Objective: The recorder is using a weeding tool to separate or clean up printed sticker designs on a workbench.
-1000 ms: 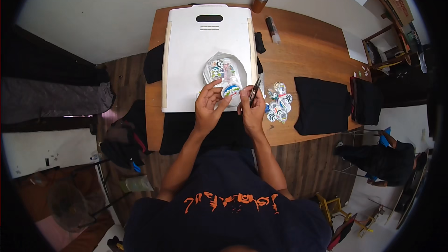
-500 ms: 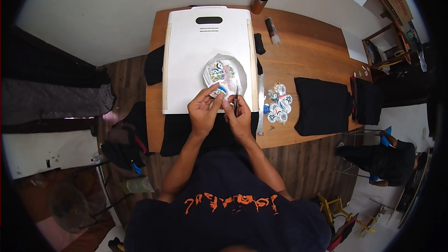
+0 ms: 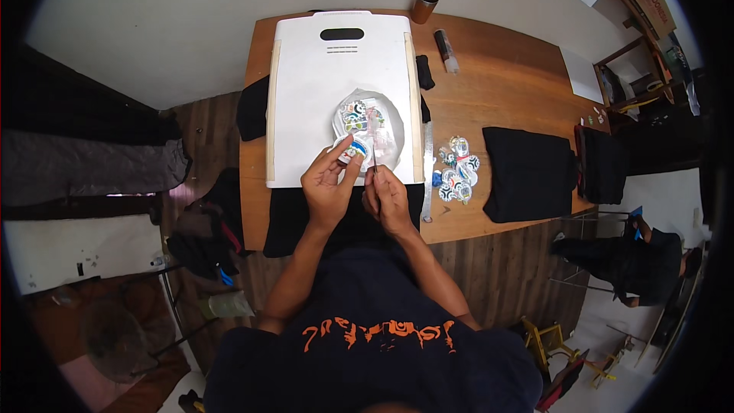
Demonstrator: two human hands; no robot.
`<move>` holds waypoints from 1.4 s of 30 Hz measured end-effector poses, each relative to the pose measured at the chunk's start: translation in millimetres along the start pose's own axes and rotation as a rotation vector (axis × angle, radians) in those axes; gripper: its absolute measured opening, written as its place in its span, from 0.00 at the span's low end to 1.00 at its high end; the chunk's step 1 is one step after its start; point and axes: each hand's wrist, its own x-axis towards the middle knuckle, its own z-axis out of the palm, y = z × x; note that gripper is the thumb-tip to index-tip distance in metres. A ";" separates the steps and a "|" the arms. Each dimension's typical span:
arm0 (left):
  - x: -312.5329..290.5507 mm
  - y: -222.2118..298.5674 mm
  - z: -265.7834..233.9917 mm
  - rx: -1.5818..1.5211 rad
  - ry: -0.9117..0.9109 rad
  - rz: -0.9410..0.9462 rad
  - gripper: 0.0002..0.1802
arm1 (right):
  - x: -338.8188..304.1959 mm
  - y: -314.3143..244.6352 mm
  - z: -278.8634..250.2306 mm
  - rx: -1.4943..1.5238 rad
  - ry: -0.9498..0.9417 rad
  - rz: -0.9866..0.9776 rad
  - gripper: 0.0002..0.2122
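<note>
My left hand [image 3: 328, 189] pinches a round printed cut-out [image 3: 352, 150] of white, blue and green between thumb and fingers. My right hand [image 3: 388, 200] is closed around slim scissors [image 3: 375, 159], whose narrow blades point away from me beside the cut-out; the handles are hidden in the fingers. Both hands are over the near edge of a white board [image 3: 306, 107]. Just beyond them, a white bowl-like container [image 3: 397, 131] holds several printed pieces [image 3: 355, 115] and pale scraps.
Several round printed cut-outs [image 3: 457, 176] lie on the wooden table [image 3: 505, 69], beside a metal ruler [image 3: 428, 176]. Folded black cloth [image 3: 529, 174] is farther right. A brown cup [image 3: 425, 6] and dark tube [image 3: 446, 50] stand behind. Another person [image 3: 650, 260] is at far right.
My right hand has turned, and the scissors have swung left toward the cut-out. My left hand has shifted slightly left with the cut-out, tilting it.
</note>
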 end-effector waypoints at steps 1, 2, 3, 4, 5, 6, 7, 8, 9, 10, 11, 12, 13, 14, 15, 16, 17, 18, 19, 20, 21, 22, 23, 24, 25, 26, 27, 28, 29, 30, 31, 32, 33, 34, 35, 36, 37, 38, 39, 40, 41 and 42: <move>-0.4 0.2 0.1 0.005 0.002 -0.005 0.21 | -0.3 5.1 -0.5 0.044 0.002 -0.014 0.16; -0.8 0.3 -0.1 0.011 0.005 -0.010 0.22 | -0.1 7.0 0.5 0.089 0.004 -0.027 0.16; -1.0 0.1 -0.3 0.012 0.005 -0.009 0.22 | -0.5 7.7 1.1 0.090 0.003 -0.029 0.16; -1.3 -0.1 -0.6 0.010 0.003 -0.012 0.21 | -0.9 7.8 1.9 0.101 0.006 -0.025 0.15; -1.6 -0.1 -0.8 0.008 0.002 -0.014 0.21 | -1.0 7.5 2.7 0.111 0.008 -0.021 0.15; -2.0 0.0 -0.8 0.009 0.002 -0.013 0.21 | -0.9 7.6 2.9 0.112 0.007 -0.022 0.15; -2.3 0.0 -0.8 0.005 0.001 -0.015 0.21 | -0.8 7.7 2.8 0.111 -0.001 -0.022 0.15; -2.6 -0.1 -0.9 0.001 0.000 -0.018 0.21 | -0.9 8.1 2.8 0.110 -0.009 -0.021 0.15; -2.8 -0.3 -1.1 0.001 -0.001 -0.018 0.21 | -1.0 8.2 3.1 0.110 -0.008 -0.022 0.15; -2.9 -0.4 -1.4 0.012 0.004 -0.019 0.21 | -1.1 8.3 3.4 0.115 -0.010 -0.030 0.15; -3.0 -0.2 -1.4 0.021 0.009 -0.020 0.22 | -1.3 8.0 3.9 0.119 -0.011 -0.037 0.15; -2.9 0.1 -1.4 0.021 0.008 -0.020 0.22 | -1.3 8.2 4.1 0.119 -0.010 -0.038 0.15; -2.9 0.6 -1.4 0.026 0.011 -0.019 0.22 | -1.2 8.6 4.2 0.117 -0.007 -0.034 0.16; -2.9 0.5 -1.4 0.031 0.015 -0.018 0.22 | -1.0 9.1 4.1 0.115 -0.005 -0.030 0.16; -2.9 0.2 -1.5 0.031 0.016 -0.018 0.22 | -1.0 9.0 4.0 0.114 -0.006 -0.029 0.16; -2.8 -0.4 -1.5 0.032 0.015 -0.013 0.22 | -1.2 8.8 4.0 0.115 -0.003 -0.026 0.16; -2.7 -0.6 -1.4 0.034 0.014 -0.008 0.22 | -1.1 8.5 3.9 0.115 -0.002 -0.022 0.16; -2.6 -0.5 -1.2 0.034 0.015 -0.008 0.22 | -0.9 8.7 3.8 0.115 -0.003 -0.021 0.16; -2.5 -0.3 -1.0 0.034 0.014 -0.005 0.22 | -0.6 9.2 3.7 0.115 -0.001 -0.024 0.16; -2.5 0.0 -0.8 0.034 0.013 -0.003 0.22 | -0.5 9.4 3.7 0.115 0.002 -0.027 0.16; -2.4 0.3 -0.6 0.034 0.014 -0.003 0.22 | -0.4 9.4 3.7 0.115 0.001 -0.027 0.16; -2.3 0.7 -0.3 0.035 0.015 0.001 0.22 | -0.4 9.4 3.7 0.114 0.000 -0.026 0.16; -2.3 0.8 -0.1 0.035 0.016 0.005 0.22 | -0.4 9.4 3.5 0.113 -0.001 -0.026 0.16; -2.5 0.4 -0.2 0.035 0.017 0.005 0.22 | -0.3 9.4 3.3 0.113 -0.002 -0.026 0.16; -2.7 -0.3 -0.4 0.038 0.019 -0.001 0.22 | -0.2 9.6 3.1 0.114 0.001 -0.025 0.16; -2.8 -0.8 -0.7 0.040 0.022 -0.006 0.22 | 0.0 9.9 2.9 0.116 0.004 -0.025 0.16; -2.5 -0.3 -0.4 0.040 0.022 -0.007 0.22 | 0.2 10.1 2.7 0.116 0.004 -0.025 0.16; -1.9 0.7 0.1 0.046 0.020 -0.002 0.22 | 0.4 10.4 2.4 0.116 0.004 -0.030 0.16; -1.7 1.4 0.4 0.051 0.020 0.002 0.22 | 0.4 10.5 2.3 0.115 0.003 -0.034 0.15; -1.8 1.4 0.4 0.052 0.020 0.001 0.22 | 0.5 10.8 2.1 0.116 0.003 -0.034 0.15; -1.9 1.5 0.5 0.050 0.019 0.003 0.22 | 0.6 11.1 2.0 0.111 0.001 -0.041 0.15; -1.9 1.4 0.6 0.048 0.018 0.005 0.22 | 0.8 11.2 1.9 0.106 -0.002 -0.049 0.15; -1.9 1.4 0.6 0.048 0.018 0.005 0.22 | 0.7 10.9 2.0 0.106 -0.002 -0.049 0.15; -2.0 1.4 0.6 0.042 0.019 0.003 0.22 | 0.7 10.3 2.3 0.107 -0.001 -0.047 0.15; -2.1 1.2 0.6 0.037 0.019 0.001 0.22 | 0.6 9.7 2.5 0.108 0.000 -0.044 0.15; -1.9 1.5 0.7 0.037 0.020 0.000 0.22 | 0.6 8.6 2.6 0.108 0.000 -0.044 0.15; -1.6 2.0 0.8 0.037 0.020 0.001 0.22 | 0.8 7.2 2.7 0.115 0.003 -0.034 0.16; -1.3 2.3 1.1 0.036 0.020 0.001 0.22 | 0.8 6.2 2.4 0.121 0.006 -0.025 0.16; -1.2 2.2 1.2 0.036 0.020 0.002 0.22 | 0.7 6.3 1.8 0.121 0.005 -0.025 0.16; -1.1 2.0 1.2 0.039 0.020 0.002 0.22 | 0.5 6.9 1.1 0.118 -0.001 -0.028 0.16; -1.0 1.8 1.1 0.041 0.021 0.003 0.22 | 0.4 7.4 0.7 0.116 -0.007 -0.031 0.16; -1.0 1.6 1.1 0.041 0.021 0.003 0.22 | 0.3 7.7 0.6 0.116 -0.008 -0.031 0.16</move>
